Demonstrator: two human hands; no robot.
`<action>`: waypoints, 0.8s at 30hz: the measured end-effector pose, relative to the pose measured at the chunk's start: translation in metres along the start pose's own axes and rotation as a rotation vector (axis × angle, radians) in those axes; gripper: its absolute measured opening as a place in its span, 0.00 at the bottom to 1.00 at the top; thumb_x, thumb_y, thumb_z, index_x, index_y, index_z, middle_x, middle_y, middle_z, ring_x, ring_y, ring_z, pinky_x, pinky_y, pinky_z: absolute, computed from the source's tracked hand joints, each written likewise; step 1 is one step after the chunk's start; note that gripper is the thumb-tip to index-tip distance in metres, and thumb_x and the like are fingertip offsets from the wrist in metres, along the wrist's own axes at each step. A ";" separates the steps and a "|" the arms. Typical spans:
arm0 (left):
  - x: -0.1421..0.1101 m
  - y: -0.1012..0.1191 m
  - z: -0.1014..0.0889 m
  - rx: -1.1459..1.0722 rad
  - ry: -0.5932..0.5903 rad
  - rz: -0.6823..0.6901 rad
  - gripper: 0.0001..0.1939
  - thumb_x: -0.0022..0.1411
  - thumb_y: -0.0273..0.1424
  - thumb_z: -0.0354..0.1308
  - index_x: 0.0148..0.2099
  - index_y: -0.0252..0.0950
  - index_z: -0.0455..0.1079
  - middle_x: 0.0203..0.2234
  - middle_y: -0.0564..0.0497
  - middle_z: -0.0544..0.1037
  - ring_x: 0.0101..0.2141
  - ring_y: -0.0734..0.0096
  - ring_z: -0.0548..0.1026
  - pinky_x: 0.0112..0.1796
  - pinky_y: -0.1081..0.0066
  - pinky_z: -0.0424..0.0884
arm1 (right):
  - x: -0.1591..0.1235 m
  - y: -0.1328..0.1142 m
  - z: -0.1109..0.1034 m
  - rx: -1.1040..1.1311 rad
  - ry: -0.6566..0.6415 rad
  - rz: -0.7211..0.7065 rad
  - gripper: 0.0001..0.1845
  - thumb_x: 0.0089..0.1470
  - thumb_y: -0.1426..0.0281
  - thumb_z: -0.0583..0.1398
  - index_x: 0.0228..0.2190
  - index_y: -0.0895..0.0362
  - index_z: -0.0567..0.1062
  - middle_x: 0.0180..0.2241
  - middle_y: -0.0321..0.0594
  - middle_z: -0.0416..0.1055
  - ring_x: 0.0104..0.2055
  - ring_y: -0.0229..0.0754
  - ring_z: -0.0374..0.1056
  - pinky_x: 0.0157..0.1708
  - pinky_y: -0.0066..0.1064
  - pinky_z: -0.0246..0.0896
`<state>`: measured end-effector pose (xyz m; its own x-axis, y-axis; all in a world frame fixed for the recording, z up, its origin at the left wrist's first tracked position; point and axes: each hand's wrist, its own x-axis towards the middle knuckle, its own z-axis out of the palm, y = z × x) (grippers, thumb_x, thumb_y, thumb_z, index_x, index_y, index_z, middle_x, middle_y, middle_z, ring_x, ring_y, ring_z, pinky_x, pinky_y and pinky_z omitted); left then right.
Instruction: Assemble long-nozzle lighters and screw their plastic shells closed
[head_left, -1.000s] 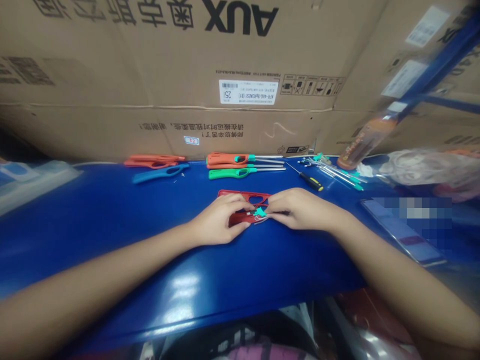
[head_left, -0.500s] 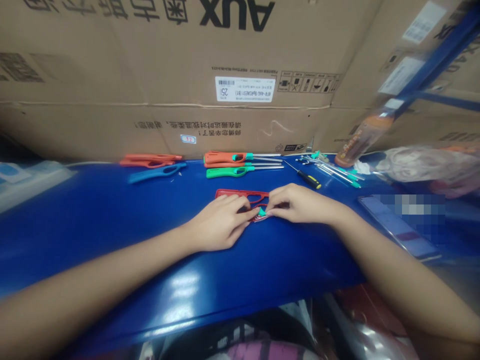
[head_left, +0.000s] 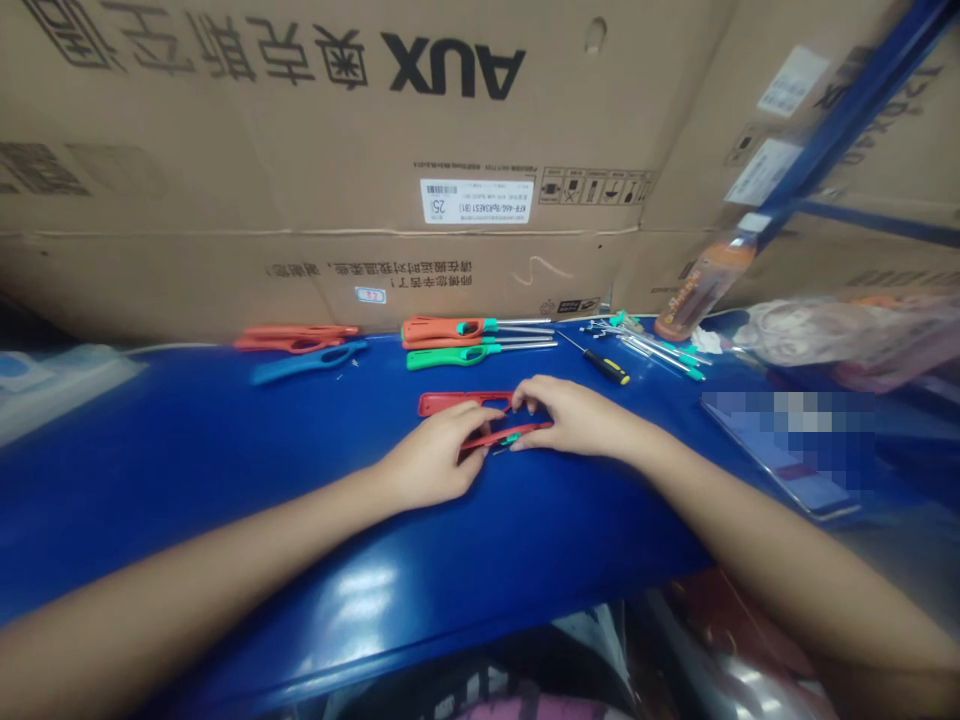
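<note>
Left hand (head_left: 433, 455) and right hand (head_left: 589, 420) both pinching red shell (head_left: 491, 438) mid-frame, kinda edge-on. Teal piece (head_left: 511, 439) peeking out below, prob risking dropping out if fingers are tipping shell further.

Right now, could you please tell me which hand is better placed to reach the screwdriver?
Probably the right hand: the screwdriver lies just beyond it, while the left hand is farther away. Both hold the nearer red piece, though.

A bottle (head_left: 706, 290) stands before printed cardboard (head_left: 315, 190), a phone (head_left: 793, 468) lying nearby.
</note>
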<state>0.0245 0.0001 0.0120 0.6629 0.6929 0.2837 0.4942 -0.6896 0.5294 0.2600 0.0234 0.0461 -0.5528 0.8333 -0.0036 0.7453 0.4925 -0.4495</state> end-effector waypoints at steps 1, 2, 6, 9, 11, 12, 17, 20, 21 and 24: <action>0.000 0.001 0.000 0.008 0.008 0.007 0.23 0.60 0.23 0.55 0.58 0.34 0.69 0.45 0.43 0.77 0.44 0.59 0.76 0.47 0.59 0.74 | -0.001 -0.003 0.000 -0.035 -0.016 -0.035 0.19 0.50 0.60 0.70 0.41 0.54 0.75 0.38 0.38 0.73 0.38 0.41 0.67 0.33 0.28 0.54; 0.000 0.002 0.000 0.016 0.020 0.016 0.23 0.59 0.23 0.56 0.57 0.34 0.70 0.46 0.43 0.77 0.45 0.58 0.76 0.48 0.59 0.74 | -0.002 -0.005 0.001 -0.060 -0.029 -0.066 0.14 0.53 0.62 0.68 0.40 0.53 0.75 0.37 0.37 0.74 0.37 0.41 0.68 0.33 0.28 0.53; -0.001 0.004 0.000 0.019 0.071 -0.007 0.15 0.64 0.31 0.58 0.53 0.37 0.74 0.42 0.46 0.79 0.41 0.61 0.77 0.44 0.64 0.74 | -0.002 -0.008 0.003 -0.105 -0.004 -0.127 0.08 0.55 0.65 0.67 0.34 0.54 0.74 0.35 0.36 0.75 0.35 0.40 0.67 0.31 0.28 0.50; -0.002 0.004 0.000 0.045 0.101 -0.044 0.13 0.69 0.38 0.56 0.47 0.38 0.76 0.38 0.48 0.80 0.39 0.63 0.77 0.40 0.66 0.72 | -0.001 -0.006 0.004 -0.100 0.003 -0.169 0.08 0.57 0.64 0.65 0.34 0.55 0.74 0.34 0.37 0.75 0.34 0.39 0.67 0.30 0.28 0.50; -0.002 0.004 0.001 0.059 0.103 -0.054 0.13 0.70 0.39 0.55 0.44 0.38 0.77 0.36 0.48 0.79 0.36 0.65 0.76 0.37 0.68 0.71 | -0.002 -0.006 0.003 -0.086 -0.017 -0.196 0.08 0.57 0.64 0.65 0.36 0.55 0.74 0.36 0.38 0.75 0.35 0.40 0.68 0.31 0.28 0.52; -0.002 0.003 0.001 0.059 0.101 -0.055 0.13 0.70 0.38 0.55 0.44 0.37 0.77 0.35 0.48 0.79 0.35 0.65 0.76 0.36 0.69 0.70 | -0.003 -0.006 0.002 -0.078 -0.033 -0.207 0.08 0.58 0.65 0.64 0.37 0.55 0.74 0.37 0.38 0.75 0.35 0.40 0.68 0.31 0.28 0.53; -0.002 -0.001 0.001 -0.023 0.108 -0.055 0.11 0.69 0.36 0.57 0.42 0.36 0.79 0.33 0.48 0.79 0.33 0.67 0.75 0.35 0.69 0.70 | -0.007 -0.008 -0.004 -0.017 -0.069 -0.240 0.08 0.60 0.69 0.62 0.42 0.56 0.75 0.40 0.41 0.76 0.38 0.41 0.69 0.34 0.29 0.58; -0.001 -0.003 0.000 -0.062 0.097 -0.077 0.11 0.68 0.35 0.58 0.40 0.36 0.79 0.31 0.49 0.80 0.32 0.67 0.76 0.35 0.69 0.70 | -0.007 -0.005 -0.006 0.067 -0.085 -0.317 0.16 0.60 0.65 0.63 0.49 0.54 0.73 0.42 0.41 0.74 0.37 0.40 0.68 0.34 0.29 0.61; 0.000 -0.003 0.000 -0.062 0.093 -0.087 0.11 0.68 0.35 0.58 0.39 0.37 0.80 0.31 0.49 0.80 0.32 0.67 0.76 0.34 0.69 0.70 | -0.006 -0.002 -0.008 0.099 -0.074 -0.332 0.20 0.60 0.62 0.63 0.52 0.54 0.72 0.42 0.41 0.73 0.35 0.39 0.67 0.34 0.28 0.61; 0.002 -0.002 -0.001 -0.034 0.109 -0.095 0.12 0.68 0.36 0.57 0.39 0.37 0.80 0.33 0.48 0.79 0.33 0.67 0.76 0.35 0.68 0.71 | -0.001 0.017 -0.019 0.104 0.108 -0.242 0.25 0.60 0.57 0.62 0.55 0.54 0.71 0.41 0.41 0.73 0.31 0.37 0.64 0.31 0.29 0.62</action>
<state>0.0243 0.0030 0.0122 0.5483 0.7745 0.3153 0.5310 -0.6138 0.5842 0.2801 0.0353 0.0556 -0.6630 0.7191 0.2082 0.5507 0.6568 -0.5151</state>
